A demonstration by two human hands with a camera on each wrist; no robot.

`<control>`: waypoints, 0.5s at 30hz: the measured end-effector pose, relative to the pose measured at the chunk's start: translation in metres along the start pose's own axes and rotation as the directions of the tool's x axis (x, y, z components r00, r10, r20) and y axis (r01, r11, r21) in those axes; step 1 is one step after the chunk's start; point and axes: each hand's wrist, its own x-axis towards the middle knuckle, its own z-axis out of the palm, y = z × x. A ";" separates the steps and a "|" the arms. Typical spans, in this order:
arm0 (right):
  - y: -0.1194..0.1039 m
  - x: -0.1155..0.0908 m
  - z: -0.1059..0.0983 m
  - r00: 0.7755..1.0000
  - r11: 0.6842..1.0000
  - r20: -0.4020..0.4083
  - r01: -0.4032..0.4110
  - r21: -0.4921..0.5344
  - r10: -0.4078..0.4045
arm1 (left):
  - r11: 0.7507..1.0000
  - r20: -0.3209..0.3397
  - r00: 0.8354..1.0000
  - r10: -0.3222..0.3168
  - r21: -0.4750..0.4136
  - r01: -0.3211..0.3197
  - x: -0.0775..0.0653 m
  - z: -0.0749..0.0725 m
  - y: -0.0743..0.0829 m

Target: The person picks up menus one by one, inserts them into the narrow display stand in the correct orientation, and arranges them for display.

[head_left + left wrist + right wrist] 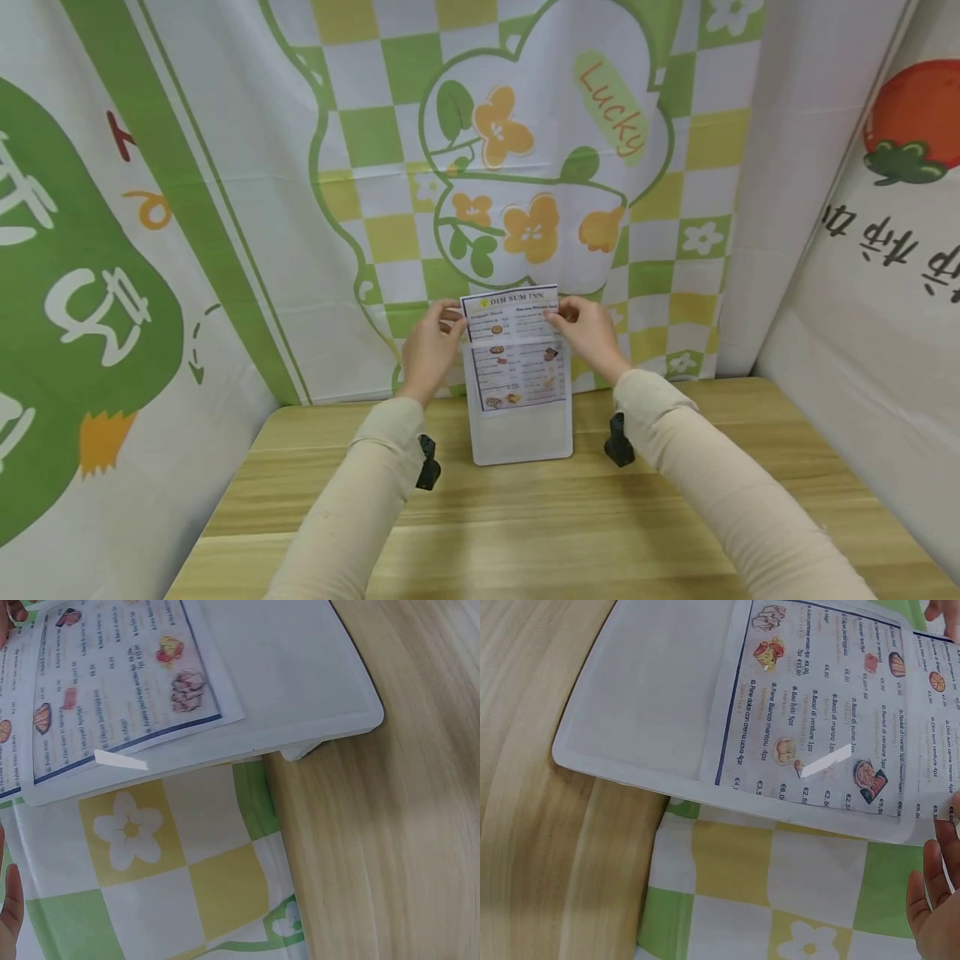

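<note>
A printed dim sum menu sheet [517,323] stands upright, its lower part inside a clear, white-backed menu holder [522,435] and its top sticking out above the holder's upper edge. My left hand [429,350] pinches the sheet's left edge near the top. At the opposite edge my right hand [590,335] pinches the sheet between thumb and finger. Below the sheet's bottom border, blank holder shows in the right wrist view, where the menu [817,712] lies behind the glossy front. A small white foot [300,750] juts out behind the holder in the left wrist view.
The holder stands on a wood-grain table [525,533], close to a hanging cloth [375,133] with green and yellow checks. Printed side panels rise at left and right. Black wrist-worn devices [619,442] show beside both sleeves.
</note>
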 end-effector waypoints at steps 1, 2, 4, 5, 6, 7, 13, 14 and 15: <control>0.001 -0.001 0.001 1.000 1.000 0.001 0.001 -0.003 -0.001 | 1.000 -0.004 1.000 0.000 -0.001 0.000 0.000 0.000 0.001; 0.002 -0.001 0.002 1.000 1.000 0.000 0.004 -0.009 -0.004 | 1.000 -0.008 1.000 0.003 0.003 -0.003 0.000 0.000 0.002; 0.003 -0.001 0.003 1.000 1.000 0.004 0.004 -0.011 -0.004 | 1.000 -0.015 1.000 0.012 0.005 -0.012 -0.001 0.000 0.003; 0.003 -0.001 0.003 1.000 1.000 0.007 0.001 -0.005 -0.001 | 1.000 -0.018 1.000 0.021 0.011 -0.020 -0.001 0.000 0.003; 0.003 -0.001 0.003 1.000 1.000 0.007 -0.001 0.005 0.001 | 1.000 -0.020 0.999 0.027 0.015 -0.027 -0.002 0.000 0.003; 0.002 0.000 0.003 1.000 1.000 0.006 -0.002 0.017 0.002 | 0.999 -0.020 0.999 0.036 0.021 -0.035 -0.003 0.000 0.003; -0.006 0.004 0.002 0.998 0.997 -0.060 0.024 0.075 -0.020 | 0.995 -0.012 0.997 0.078 0.066 -0.077 -0.008 0.004 -0.003; -0.007 0.004 0.002 0.997 0.997 -0.070 0.034 0.075 -0.028 | 0.994 -0.013 0.996 0.085 0.071 -0.084 -0.009 0.005 -0.004; -0.007 0.004 0.002 0.996 0.996 -0.076 0.045 0.075 -0.039 | 0.993 -0.013 0.996 0.092 0.076 -0.091 -0.009 0.005 -0.005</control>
